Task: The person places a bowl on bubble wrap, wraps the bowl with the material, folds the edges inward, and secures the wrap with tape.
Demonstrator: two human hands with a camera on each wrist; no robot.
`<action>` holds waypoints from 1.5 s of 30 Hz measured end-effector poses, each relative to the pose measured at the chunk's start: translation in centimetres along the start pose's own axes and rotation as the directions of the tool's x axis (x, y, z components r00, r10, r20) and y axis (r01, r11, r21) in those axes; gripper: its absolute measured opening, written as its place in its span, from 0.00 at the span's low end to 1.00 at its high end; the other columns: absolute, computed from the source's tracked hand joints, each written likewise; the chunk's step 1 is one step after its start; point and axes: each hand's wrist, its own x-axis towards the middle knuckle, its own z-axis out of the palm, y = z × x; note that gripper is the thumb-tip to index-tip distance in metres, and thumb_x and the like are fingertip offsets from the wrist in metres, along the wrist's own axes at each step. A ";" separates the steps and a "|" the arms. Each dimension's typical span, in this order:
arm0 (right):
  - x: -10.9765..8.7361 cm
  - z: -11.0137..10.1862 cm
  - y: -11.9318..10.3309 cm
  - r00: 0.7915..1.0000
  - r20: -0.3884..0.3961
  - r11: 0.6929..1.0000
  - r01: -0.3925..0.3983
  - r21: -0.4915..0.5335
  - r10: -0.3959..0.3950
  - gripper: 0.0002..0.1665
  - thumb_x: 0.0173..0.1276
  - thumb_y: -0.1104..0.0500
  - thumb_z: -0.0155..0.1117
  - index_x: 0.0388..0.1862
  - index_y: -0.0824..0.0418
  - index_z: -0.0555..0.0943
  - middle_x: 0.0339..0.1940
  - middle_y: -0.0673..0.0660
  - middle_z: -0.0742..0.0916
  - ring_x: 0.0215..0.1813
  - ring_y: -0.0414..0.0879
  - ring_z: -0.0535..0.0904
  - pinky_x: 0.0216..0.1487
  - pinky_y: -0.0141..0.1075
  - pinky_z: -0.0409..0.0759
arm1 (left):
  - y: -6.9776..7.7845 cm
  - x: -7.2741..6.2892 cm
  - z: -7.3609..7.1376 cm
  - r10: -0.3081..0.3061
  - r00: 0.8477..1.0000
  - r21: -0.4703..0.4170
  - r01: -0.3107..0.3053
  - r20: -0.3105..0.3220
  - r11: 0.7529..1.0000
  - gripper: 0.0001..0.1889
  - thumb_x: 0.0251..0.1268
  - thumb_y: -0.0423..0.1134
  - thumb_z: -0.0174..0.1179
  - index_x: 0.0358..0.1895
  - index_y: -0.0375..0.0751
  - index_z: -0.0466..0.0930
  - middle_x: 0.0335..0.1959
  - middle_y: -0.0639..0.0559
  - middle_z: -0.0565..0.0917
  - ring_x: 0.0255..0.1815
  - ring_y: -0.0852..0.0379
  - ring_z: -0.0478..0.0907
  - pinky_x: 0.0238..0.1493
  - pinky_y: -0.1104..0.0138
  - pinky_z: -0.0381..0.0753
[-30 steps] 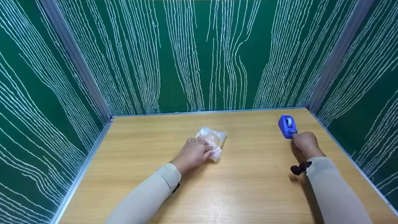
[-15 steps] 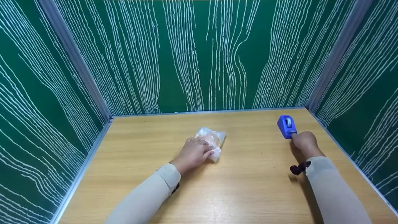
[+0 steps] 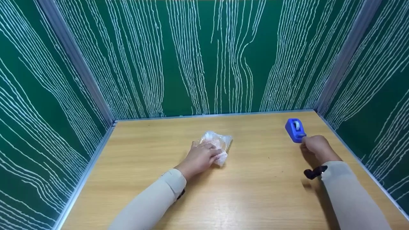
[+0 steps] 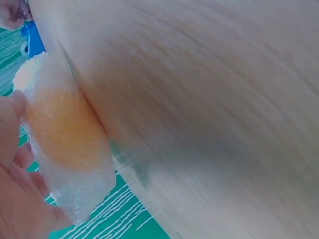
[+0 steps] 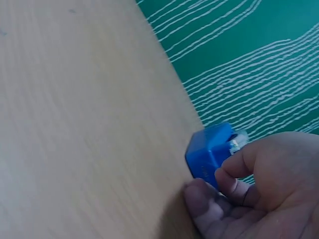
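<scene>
A small parcel in clear bubble wrap (image 3: 224, 140) lies on the table near the middle. My left hand (image 3: 198, 158) holds it from the near left side, with the fingers over its top. In the left wrist view, something orange shows through the wrap (image 4: 65, 129), and the thumb and fingers grip one side. At the right stands a blue tape dispenser (image 3: 292, 130) with a white tape roll (image 3: 297, 125) in it. My right hand (image 3: 319, 147) is at its cutter end, thumb and forefinger pinching the tape there. The tape end is hidden by the fingers (image 5: 239, 167).
The wooden table (image 3: 153, 150) ends at green walls (image 3: 182, 95) with white wavy lines at the back and both sides. Grey frame posts (image 3: 83, 64) stand at the corners. A dark wrist camera (image 3: 314, 172) juts from the right sleeve.
My right hand has moved slightly right, away from the dispenser's cutter end. The dispenser stays in place. My left hand and the wrapped parcel have barely moved.
</scene>
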 end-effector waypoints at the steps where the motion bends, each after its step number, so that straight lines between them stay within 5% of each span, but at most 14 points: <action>1: -0.1 -0.2 -0.1 1.000 0.018 1.000 -0.014 0.009 0.014 0.34 0.87 0.54 0.42 0.79 0.79 0.69 0.69 0.73 0.81 0.69 0.66 0.76 0.84 0.63 0.69 | 0.1 0.0 0.0 -0.005 1.000 -0.007 0.005 0.001 1.000 0.23 0.89 0.59 0.58 0.79 0.70 0.82 0.78 0.54 0.84 0.86 0.48 0.73 0.92 0.29 0.50; 6: -1.0 -0.5 -1.1 0.994 0.111 0.999 -0.016 -0.033 0.020 0.37 0.89 0.55 0.43 0.84 0.80 0.60 0.78 0.78 0.75 0.76 0.71 0.72 0.90 0.70 0.60 | 0.1 0.0 0.1 -0.004 1.000 -0.023 0.004 0.004 1.000 0.22 0.89 0.58 0.59 0.79 0.70 0.82 0.81 0.52 0.81 0.90 0.48 0.68 0.93 0.30 0.47; 10: -2.0 0.3 -3.2 0.967 0.232 0.971 0.146 -0.187 -0.101 0.35 0.88 0.54 0.46 0.79 0.82 0.64 0.72 0.78 0.81 0.70 0.70 0.78 0.81 0.69 0.73 | 0.1 -0.1 0.2 -0.027 1.000 -0.044 0.027 0.009 0.999 0.23 0.89 0.58 0.59 0.79 0.70 0.82 0.88 0.51 0.74 0.95 0.47 0.61 0.95 0.33 0.43; 14: -3.5 2.1 -6.3 0.901 0.348 0.876 0.370 -0.311 -0.257 0.29 0.90 0.53 0.47 0.70 0.78 0.74 0.55 0.70 0.90 0.57 0.62 0.87 0.61 0.57 0.90 | 0.1 -0.1 0.0 -0.031 0.999 -0.049 0.031 0.010 0.998 0.23 0.89 0.58 0.59 0.79 0.69 0.82 0.89 0.51 0.73 0.95 0.47 0.61 0.95 0.33 0.42; 19: -5.4 5.1 -10.4 0.797 0.468 0.734 0.569 -0.370 -0.382 0.25 0.92 0.52 0.51 0.66 0.73 0.78 0.44 0.61 0.90 0.50 0.56 0.87 0.51 0.51 0.91 | 0.2 0.0 -0.1 -0.029 0.999 -0.043 0.030 0.021 0.999 0.23 0.90 0.58 0.58 0.80 0.68 0.81 0.89 0.50 0.73 0.95 0.46 0.59 0.95 0.32 0.43; 26: -7.3 10.2 -15.7 0.660 0.612 0.567 0.729 -0.383 -0.435 0.18 0.92 0.50 0.53 0.42 0.57 0.82 0.36 0.56 0.88 0.38 0.49 0.82 0.42 0.39 0.81 | 0.0 0.1 0.1 0.000 1.000 0.003 0.000 -0.013 1.000 0.22 0.89 0.58 0.58 0.78 0.70 0.83 0.83 0.51 0.79 0.91 0.48 0.66 0.94 0.33 0.50; 31: -8.3 13.8 -18.9 0.584 0.684 0.502 0.789 -0.354 -0.436 0.19 0.92 0.49 0.53 0.41 0.55 0.83 0.34 0.55 0.88 0.38 0.51 0.83 0.42 0.38 0.81 | 0.0 0.1 0.1 0.021 1.000 0.014 -0.020 -0.023 1.000 0.21 0.91 0.58 0.56 0.78 0.68 0.84 0.78 0.52 0.82 0.89 0.48 0.68 0.93 0.33 0.51; 40: -8.7 18.3 -22.8 0.529 0.757 0.444 0.825 -0.351 -0.383 0.19 0.92 0.49 0.52 0.50 0.60 0.84 0.35 0.53 0.84 0.39 0.47 0.79 0.48 0.42 0.79 | 0.1 0.3 0.1 0.045 0.998 0.004 -0.045 -0.051 0.999 0.20 0.92 0.58 0.55 0.74 0.65 0.88 0.82 0.53 0.81 0.93 0.46 0.64 0.90 0.26 0.51; 45: -8.6 19.3 -23.8 0.549 0.768 0.463 0.803 -0.375 -0.329 0.20 0.92 0.49 0.52 0.56 0.63 0.85 0.36 0.53 0.82 0.39 0.47 0.77 0.46 0.42 0.77 | 0.0 0.2 0.1 0.045 0.997 0.003 -0.045 -0.064 0.999 0.19 0.91 0.57 0.57 0.72 0.64 0.90 0.84 0.54 0.79 0.93 0.47 0.63 0.89 0.24 0.51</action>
